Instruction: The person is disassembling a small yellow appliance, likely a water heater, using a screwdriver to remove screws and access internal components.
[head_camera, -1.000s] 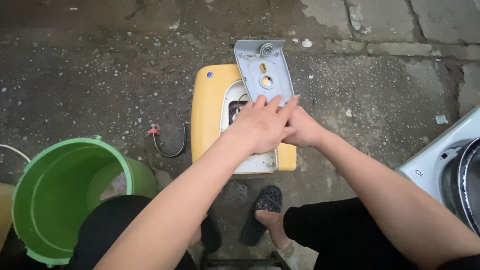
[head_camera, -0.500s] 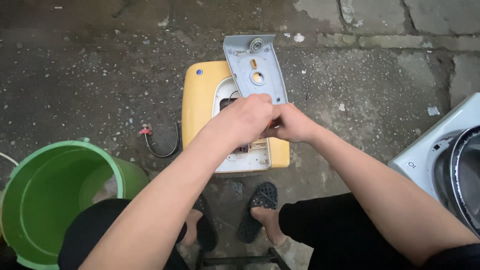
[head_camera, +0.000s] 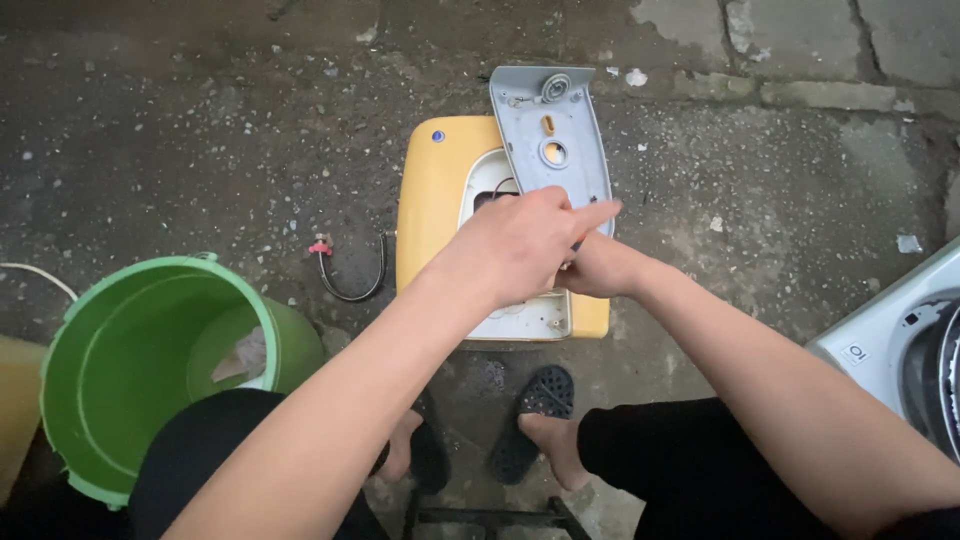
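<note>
A: From the head view, what do you have?

B: I see one yellow casing (head_camera: 432, 215) lying flat on the concrete floor (head_camera: 180, 130), just ahead of my feet. Its middle is open, showing a white inner panel (head_camera: 520, 318). A grey cover (head_camera: 552, 140) rests tilted over its upper right, with a round hole, a small orange slot and a round fitting near its top.

A: And the hands?

B: My left hand (head_camera: 520, 245) lies over the opening, fingers loosely curled, forefinger pointing right and touching the lower edge of the grey cover. I cannot tell whether it grips anything. My right hand (head_camera: 598, 270) sits just under it, closed up, but what it has hold of is hidden by the left.

A: Counts?

B: One green bucket (head_camera: 75, 400) at lower left, one short black hose (head_camera: 352, 280) with a red end left of the casing, two black sandals (head_camera: 535, 420), one white appliance (head_camera: 885, 345) at the right edge.

A: Any labels?

B: A small blue round dot (head_camera: 438, 136) on the casing's upper left corner, and a small white rectangular sticker (head_camera: 857, 353) on the appliance.
</note>
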